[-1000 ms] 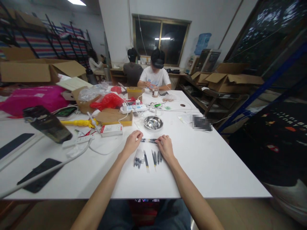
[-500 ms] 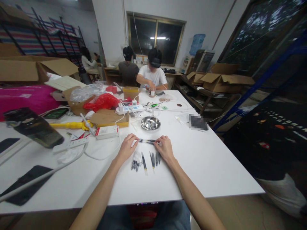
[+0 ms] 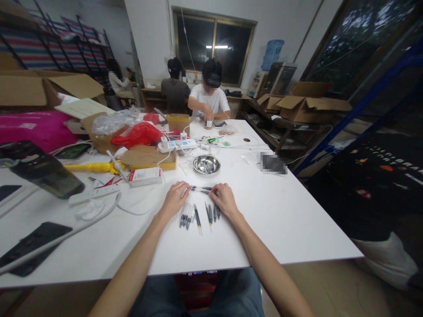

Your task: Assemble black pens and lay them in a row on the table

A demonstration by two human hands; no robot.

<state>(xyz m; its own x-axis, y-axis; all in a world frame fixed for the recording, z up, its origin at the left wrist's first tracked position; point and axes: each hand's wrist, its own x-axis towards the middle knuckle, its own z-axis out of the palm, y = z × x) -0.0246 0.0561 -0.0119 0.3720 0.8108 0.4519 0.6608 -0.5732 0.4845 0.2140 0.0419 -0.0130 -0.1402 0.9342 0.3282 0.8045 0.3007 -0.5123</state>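
Observation:
Both my hands rest on the white table [image 3: 284,220], holding one pen [image 3: 201,189] between them, level and crosswise. My left hand [image 3: 176,198] pinches its left end, my right hand [image 3: 223,198] pinches its right end. Just in front of me, between my wrists, lie several loose pens and pen parts [image 3: 197,215], pointing toward me. A small steel bowl [image 3: 206,164] with small parts in it stands just beyond my hands.
To the left lie a red-and-white box [image 3: 144,176], a power strip [image 3: 175,145], a yellow tool [image 3: 95,167], a dark bottle [image 3: 42,169] and a black phone [image 3: 33,242]. A person in a white shirt [image 3: 209,99] works at the far end. Shelves with cardboard boxes [image 3: 313,103] stand on the right.
My hands keep the same hold on the pen. The view has shifted slightly, so everything sits a little higher and to the left in the picture.

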